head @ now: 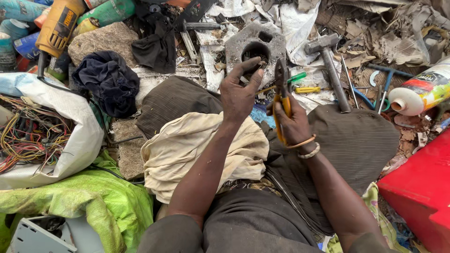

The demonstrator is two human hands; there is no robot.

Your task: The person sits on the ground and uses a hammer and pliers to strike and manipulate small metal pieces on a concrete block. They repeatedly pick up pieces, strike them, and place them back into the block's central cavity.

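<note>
Ground is pretty much buried in junk here. Biggest thing is the white sack (79, 140) at the left edge, open and stuffed with tangled coloured wires (28, 133), with a green cloth (93, 201) below it toward the bottom left corner. A red box (419, 192) sits at the bottom right. On the lap there's a cream cloth (197, 150). Further out, near the top middle, a grey metal block (255, 47) with a round hole, and a hammer (328, 61) lying just right of it. A white bottle (422, 91) is at the right edge, a yellow drill (58, 26) in the top left corner.

Right hand (293, 124) is wrapped tight around the orange handles of the pliers (281, 91), held upright over the lap with the nose pointing up. Left hand (239, 91) is raised just beside the pliers, fingers curled, thumb and fingertips pinched near each other; can't tell if anything small is between them.
</note>
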